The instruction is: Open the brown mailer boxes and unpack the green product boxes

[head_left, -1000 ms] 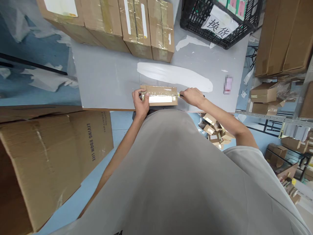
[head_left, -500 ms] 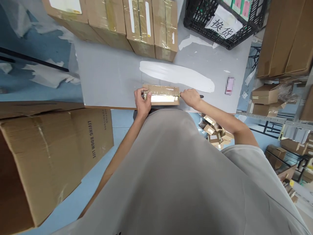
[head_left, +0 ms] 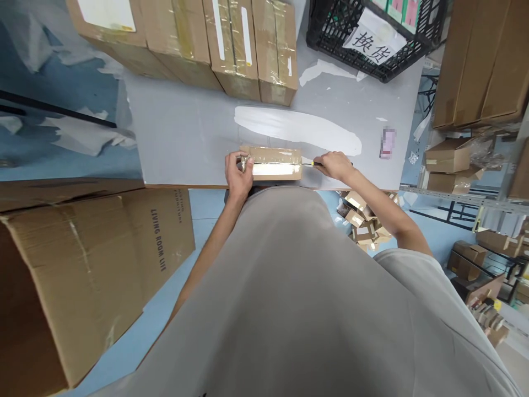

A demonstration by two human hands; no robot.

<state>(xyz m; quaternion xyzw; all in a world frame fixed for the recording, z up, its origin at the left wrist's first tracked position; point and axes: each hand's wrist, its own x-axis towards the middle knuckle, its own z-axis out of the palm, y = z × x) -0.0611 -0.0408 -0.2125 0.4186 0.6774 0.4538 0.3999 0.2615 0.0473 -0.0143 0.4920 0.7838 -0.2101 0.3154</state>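
Far left on the floor sat a big carton [head_left: 82, 275], plain corrugated brown, tucked just below the desk [head_left: 185, 138]. My left hand [head_left: 238, 172] had its fingers curled shut round the left end of the small box [head_left: 275, 163], thumb on top, I guess so it wouldn't skid on that smooth grey surface. The small box lay flat at the near edge, right in front of me. It was long and low, with glossy clear tape down its middle. My right hand [head_left: 336, 165] was closed on a thin cutter [head_left: 313, 162] with a yellow-black handle, its tip at the box's right end, level with the tape. Far side had a row of taped boxes [head_left: 248, 49], and far right a black crate [head_left: 372, 33] of open plastic mesh.
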